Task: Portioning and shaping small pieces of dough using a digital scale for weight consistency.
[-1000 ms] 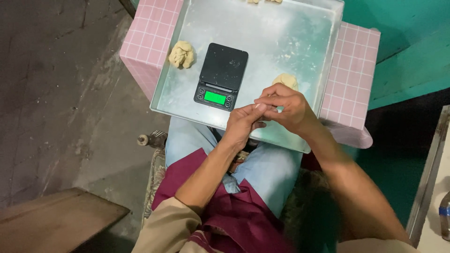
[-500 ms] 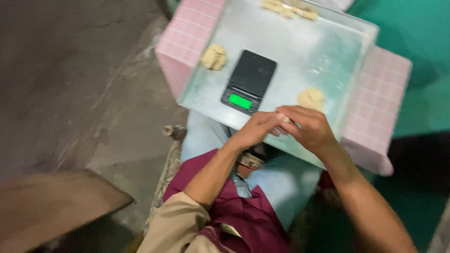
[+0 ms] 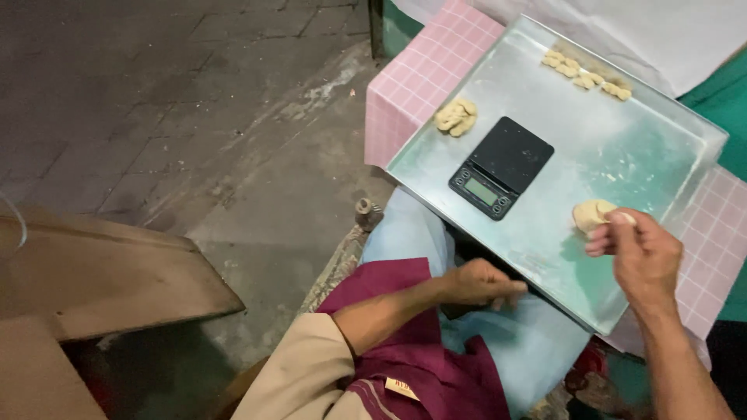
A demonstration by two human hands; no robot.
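A metal tray point(image 3: 622, 155) lies on a pink checked cloth. A black digital scale point(image 3: 501, 167) sits near the tray's middle. My right hand point(image 3: 638, 257) is over the tray's right side, fingers curled, touching a lump of pale dough point(image 3: 590, 214). My left hand point(image 3: 482, 284) rests on my lap by the tray's near edge, fingers curled, holding nothing that I can see. A small pile of shaped dough pieces point(image 3: 456, 117) lies at the tray's left corner. A row of several small dough pieces point(image 3: 587, 76) runs along the far edge.
The pink checked cloth point(image 3: 420, 85) covers a low table. A wooden board point(image 3: 101, 272) lies at the left on the grey paved ground point(image 3: 156, 93). A small metal object point(image 3: 366, 210) sits on the ground by my knee. White cloth point(image 3: 638, 31) lies beyond the tray.
My hands have parted: the right one moved to the dough lump on the tray, the left dropped to my lap. The camera view shifted left and tilted.
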